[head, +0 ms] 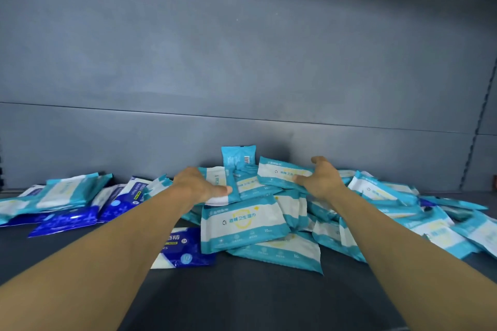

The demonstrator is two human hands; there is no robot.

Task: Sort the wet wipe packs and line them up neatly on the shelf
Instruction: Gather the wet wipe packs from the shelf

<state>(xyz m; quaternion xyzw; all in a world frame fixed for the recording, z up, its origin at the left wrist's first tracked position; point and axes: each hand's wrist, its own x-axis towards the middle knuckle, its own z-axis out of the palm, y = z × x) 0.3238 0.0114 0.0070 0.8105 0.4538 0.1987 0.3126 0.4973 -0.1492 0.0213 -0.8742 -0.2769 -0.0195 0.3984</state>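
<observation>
Left hand (197,185) grips teal-white wipe pack (221,185); right hand (320,179) grips another teal pack (279,172). Loose heap on dark shelf (242,298); dark-blue packs (67,220) left.

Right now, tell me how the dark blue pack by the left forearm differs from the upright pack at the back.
Colour: the dark blue pack is deep blue with a white end; the upright pack is light teal.
Pose: the dark blue pack lies flat on the shelf; the upright pack stands against the back wall.
Side shown: the dark blue pack shows large printed characters; the upright pack shows a barcode.
Neither hand touches either pack.
</observation>
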